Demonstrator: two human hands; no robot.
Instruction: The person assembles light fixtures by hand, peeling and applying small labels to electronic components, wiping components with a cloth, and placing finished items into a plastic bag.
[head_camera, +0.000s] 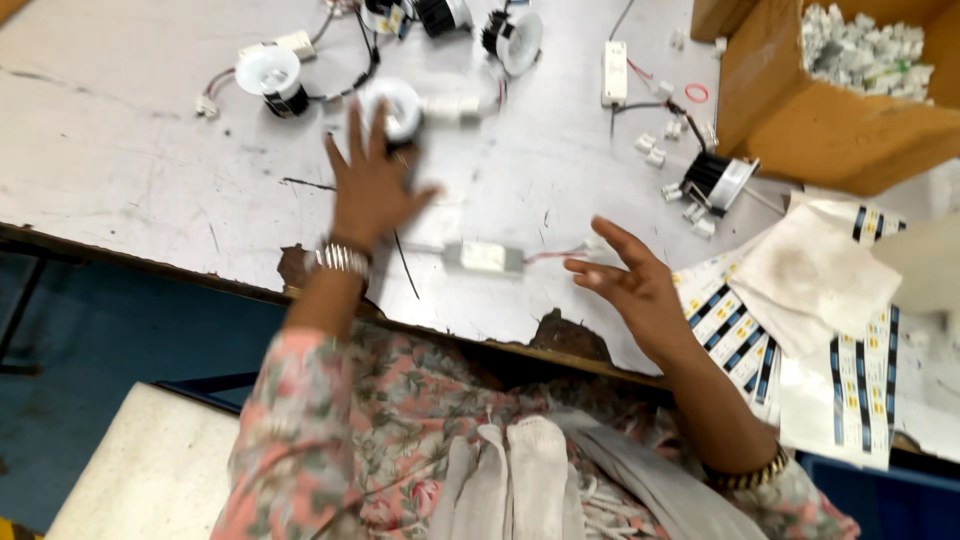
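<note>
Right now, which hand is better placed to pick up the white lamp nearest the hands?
Left. The left hand is spread open with its fingers at the white lamp. The right hand hovers open, well apart, closer to the small grey box near the table edge.

- Left hand (372, 190): bare, with a stack of silvery bangles at the wrist.
- Right hand (632, 285): bare, with a dark, gold-toned bangle at the wrist.
- Sleeves: pink fabric printed with grey-green and rose flowers, covering both upper arms.
- A white cloth lies folded over the lap.
</note>
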